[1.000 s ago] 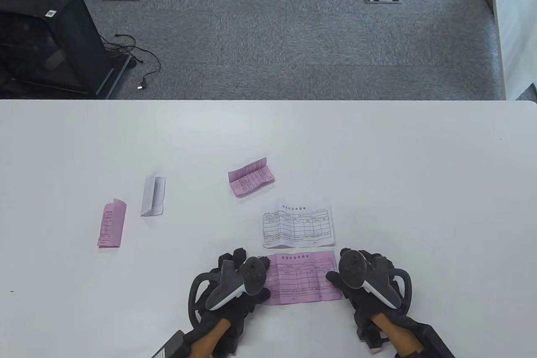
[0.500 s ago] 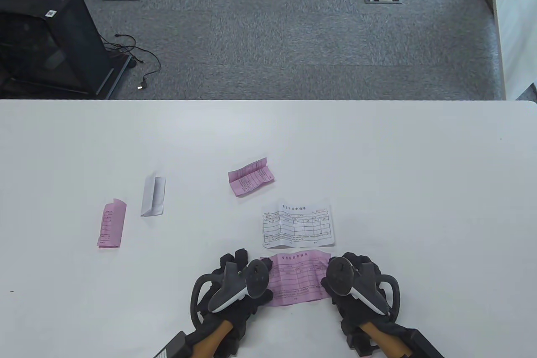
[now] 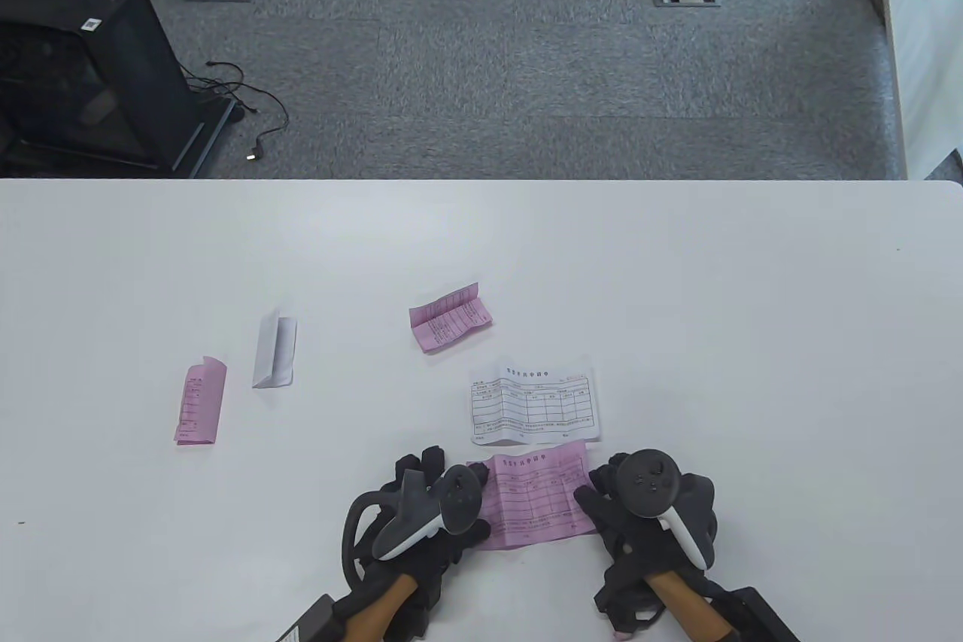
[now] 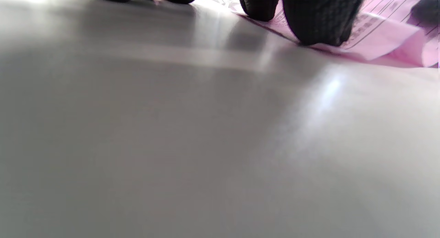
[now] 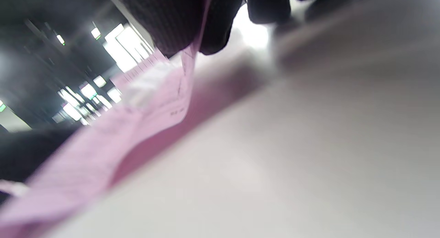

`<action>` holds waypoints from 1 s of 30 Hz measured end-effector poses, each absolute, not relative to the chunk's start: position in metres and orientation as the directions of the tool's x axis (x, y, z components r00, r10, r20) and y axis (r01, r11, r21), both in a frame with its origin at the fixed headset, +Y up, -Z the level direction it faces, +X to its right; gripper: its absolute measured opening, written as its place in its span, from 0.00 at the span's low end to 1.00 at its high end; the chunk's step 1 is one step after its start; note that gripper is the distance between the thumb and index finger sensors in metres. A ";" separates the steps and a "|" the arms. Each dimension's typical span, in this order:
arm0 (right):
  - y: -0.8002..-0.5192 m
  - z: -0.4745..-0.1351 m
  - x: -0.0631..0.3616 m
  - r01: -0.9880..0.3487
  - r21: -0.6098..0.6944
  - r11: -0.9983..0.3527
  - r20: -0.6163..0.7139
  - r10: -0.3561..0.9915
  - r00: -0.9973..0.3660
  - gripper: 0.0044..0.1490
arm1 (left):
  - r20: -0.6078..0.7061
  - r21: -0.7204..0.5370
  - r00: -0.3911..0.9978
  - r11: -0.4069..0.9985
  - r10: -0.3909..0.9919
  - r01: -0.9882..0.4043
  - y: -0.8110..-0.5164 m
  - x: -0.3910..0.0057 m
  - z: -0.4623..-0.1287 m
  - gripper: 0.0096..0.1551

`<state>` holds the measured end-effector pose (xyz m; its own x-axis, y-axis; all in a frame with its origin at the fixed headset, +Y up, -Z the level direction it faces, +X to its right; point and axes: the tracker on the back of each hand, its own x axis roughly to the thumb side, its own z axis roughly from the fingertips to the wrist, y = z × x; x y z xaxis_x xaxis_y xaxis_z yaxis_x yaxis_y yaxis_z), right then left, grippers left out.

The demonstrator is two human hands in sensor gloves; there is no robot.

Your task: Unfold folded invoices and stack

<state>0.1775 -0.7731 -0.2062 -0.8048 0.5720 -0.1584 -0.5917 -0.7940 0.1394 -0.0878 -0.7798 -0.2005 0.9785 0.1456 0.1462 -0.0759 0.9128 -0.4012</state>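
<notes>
An unfolded pink invoice point(image 3: 536, 495) lies near the table's front edge between my hands. My left hand point(image 3: 444, 503) presses its left edge to the table; its fingertips point(image 4: 316, 21) rest on the pink paper point(image 4: 381, 35). My right hand point(image 3: 609, 495) pinches the right edge and lifts it off the table; the right wrist view shows the pink sheet point(image 5: 151, 104) rising into the fingers point(image 5: 182, 28). An unfolded white invoice point(image 3: 536, 407) lies flat just behind it.
Three folded invoices lie further off: a pink one point(image 3: 450, 317) mid-table, a white one point(image 3: 274, 351) and a pink one point(image 3: 200, 401) at the left. The white table point(image 3: 752, 311) ends at a far edge with carpet floor beyond.
My right hand has moved left and turned, taking the pink invoice's right edge and lifting it, so the sheet looks shorter and tilted. My left hand has stayed in place.
</notes>
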 end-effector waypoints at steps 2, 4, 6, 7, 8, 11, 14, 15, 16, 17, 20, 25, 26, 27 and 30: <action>-0.765 -0.206 0.179 -0.668 0.164 -0.726 -0.147 0.652 -0.744 0.20 | 0.137 -0.413 0.970 0.902 0.200 -0.127 -0.776 -0.091 -0.200 0.47; -0.750 -0.203 0.176 -0.777 0.166 -0.607 -0.069 0.779 -0.623 0.20 | 0.085 -0.414 0.933 0.864 0.351 -0.288 -0.767 -0.100 -0.200 0.49; -0.737 -0.199 0.172 -0.825 0.166 -0.541 -0.007 0.835 -0.549 0.20 | 0.045 -0.396 0.893 0.829 0.447 -0.395 -0.758 -0.108 -0.201 0.53; -0.732 -0.198 0.171 -0.836 0.169 -0.521 0.029 0.851 -0.524 0.20 | 0.035 -0.384 0.877 0.817 0.478 -0.430 -0.755 -0.113 -0.202 0.54; -0.725 -0.196 0.169 -0.850 0.174 -0.498 0.089 0.867 -0.490 0.19 | 0.023 -0.365 0.850 0.795 0.527 -0.484 -0.750 -0.119 -0.202 0.57; -0.708 -0.189 0.165 -0.875 0.188 -0.446 0.212 0.888 -0.407 0.19 | 0.008 -0.345 0.724 0.682 0.689 -0.645 -0.740 -0.139 -0.203 0.64; -0.697 -0.185 0.166 -0.893 0.187 -0.409 0.285 0.893 -0.349 0.19 | -0.001 -0.411 0.572 0.521 0.820 -0.748 -0.743 -0.150 -0.207 0.68; -0.694 -0.185 0.167 -0.903 0.192 -0.385 0.307 0.897 -0.318 0.19 | -0.015 -0.442 0.505 0.447 0.863 -0.777 -0.746 -0.154 -0.209 0.69; -0.692 -0.184 0.168 -0.908 0.197 -0.370 0.316 0.900 -0.299 0.19 | -0.017 -0.455 0.458 0.401 0.889 -0.795 -0.748 -0.156 -0.210 0.70; -0.691 -0.184 0.169 -0.912 0.203 -0.355 0.323 0.904 -0.280 0.19 | -0.004 -0.469 0.401 0.353 0.916 -0.810 -0.750 -0.157 -0.211 0.71; -0.692 -0.185 0.172 -0.924 0.200 -0.326 0.312 0.915 -0.255 0.19 | 0.038 -0.497 0.303 0.281 0.952 -0.821 -0.751 -0.156 -0.212 0.72; -0.704 -0.190 0.177 -0.942 0.189 -0.278 0.238 0.943 -0.230 0.19 | 0.128 -0.451 0.213 0.248 0.969 -0.858 -0.747 -0.150 -0.209 0.49; -0.707 -0.191 0.178 -0.945 0.183 -0.271 0.224 0.947 -0.228 0.19 | 0.137 -0.409 0.214 0.252 0.967 -0.877 -0.746 -0.150 -0.208 0.41; -0.709 -0.192 0.179 -0.948 0.173 -0.267 0.209 0.950 -0.230 0.19 | 0.143 -0.379 0.219 0.258 0.965 -0.889 -0.745 -0.150 -0.208 0.33; -0.719 -0.198 0.183 -0.953 0.133 -0.271 0.170 0.954 -0.248 0.19 | 0.135 -0.203 0.277 0.300 0.951 -0.932 -0.742 -0.152 -0.205 0.22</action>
<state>0.1833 -0.7192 -0.1978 -0.2477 0.9539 0.1695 -0.9533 -0.2712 0.1326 -0.1515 -0.7422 -0.2050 0.2771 0.9513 0.1348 -0.9320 0.3002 -0.2029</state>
